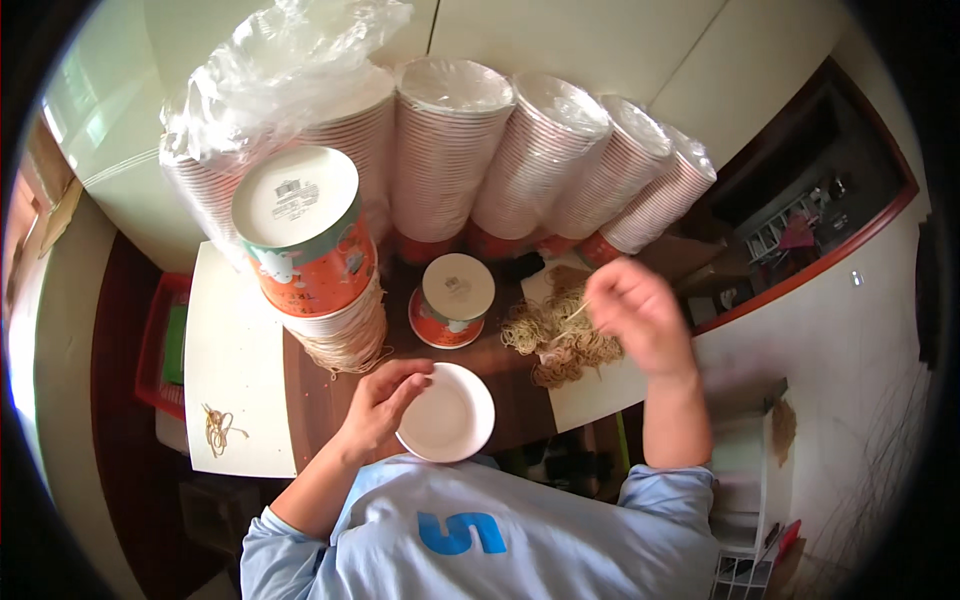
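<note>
My left hand (382, 402) is closed on the rim of a white paper bucket (450, 412), held mouth up at the table's near edge. To the right, my right hand (642, 315) is raised with fingers pinched together. A thin pale strand of cord (577, 312) sticks out from its fingertips. Below it lies a tangled heap of beige cord (565, 345). An orange and teal paper bucket (458, 288) stands upside down in the middle. At left is a taller inverted stack of paper buckets (300, 225), with many cord loops (345, 340) hanging round its lower part.
Several tall stacks of white paper buckets (450, 150) in clear plastic line the back, under crumpled plastic film (270, 75). A small cord bundle (220, 430) lies on the white tabletop (240, 360) at left. A red basket (165, 350) stands beyond that edge.
</note>
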A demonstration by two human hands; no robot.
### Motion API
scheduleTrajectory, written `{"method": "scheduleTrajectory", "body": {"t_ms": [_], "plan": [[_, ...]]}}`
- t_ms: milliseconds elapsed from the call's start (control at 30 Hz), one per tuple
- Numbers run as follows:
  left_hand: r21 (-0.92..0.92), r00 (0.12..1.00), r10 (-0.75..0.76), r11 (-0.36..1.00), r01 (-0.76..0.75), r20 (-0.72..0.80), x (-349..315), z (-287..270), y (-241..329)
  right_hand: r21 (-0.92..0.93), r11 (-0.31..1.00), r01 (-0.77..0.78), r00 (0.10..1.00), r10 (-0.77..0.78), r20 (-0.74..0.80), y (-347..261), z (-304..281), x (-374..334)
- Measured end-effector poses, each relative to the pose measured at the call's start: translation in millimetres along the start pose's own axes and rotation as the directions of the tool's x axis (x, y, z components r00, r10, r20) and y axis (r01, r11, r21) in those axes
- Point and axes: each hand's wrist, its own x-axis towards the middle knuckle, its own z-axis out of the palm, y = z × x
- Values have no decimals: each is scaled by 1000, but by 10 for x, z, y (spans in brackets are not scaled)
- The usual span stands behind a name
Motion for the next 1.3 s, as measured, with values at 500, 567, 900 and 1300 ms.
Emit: {"method": "scheduleTrajectory", "body": {"t_ms": [500, 567, 900, 1300], "plan": [[-224, 863, -385, 856, 466, 326, -68, 69, -60, 223, 907, -356, 920, 298, 256, 1018, 679, -261], [-128, 934, -269, 944, 304, 235, -79, 130, -66, 260, 883, -391, 904, 316, 287, 1042, 714, -297], [235, 919, -303, 941, 245, 253, -174, 101, -123, 304, 866, -398, 911, 331, 247, 1128, 728, -364], [403, 906, -355, 882, 243, 230, -290, 119, 262, 112, 982, -154, 834, 69, 548, 1209, 1087, -478]]}}
